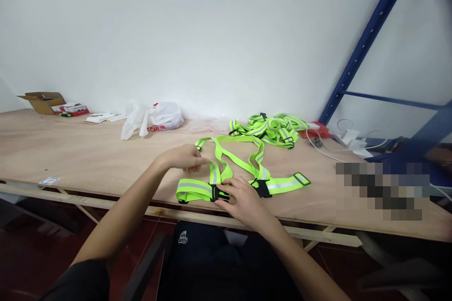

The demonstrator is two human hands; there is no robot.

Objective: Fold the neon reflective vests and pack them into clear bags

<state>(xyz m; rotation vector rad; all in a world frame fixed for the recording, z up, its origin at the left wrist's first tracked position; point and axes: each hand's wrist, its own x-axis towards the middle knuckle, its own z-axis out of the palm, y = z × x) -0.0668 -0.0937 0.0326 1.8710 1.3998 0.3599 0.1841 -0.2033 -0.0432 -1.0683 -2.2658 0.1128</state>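
Note:
A neon-yellow reflective harness (240,139) with silver stripes lies spread on the wooden table. Its waist strap (194,190) runs along the front, with one black buckle (218,193) at the left and another black buckle (262,188) at the right. My right hand (245,201) grips the left buckle between thumb and fingers. Curled fingers mark my left hand (185,157), just left of an upright strap (213,172); nothing shows in them. A black slider (302,178) ends the strap on the right.
Behind the harness, more neon straps (275,128) are heaped near the wall. A white plastic bag (167,116), a red-and-white box (70,109) and an open carton (44,102) stand further left. White cables (328,153) and a blue metal frame (365,47) are at the right.

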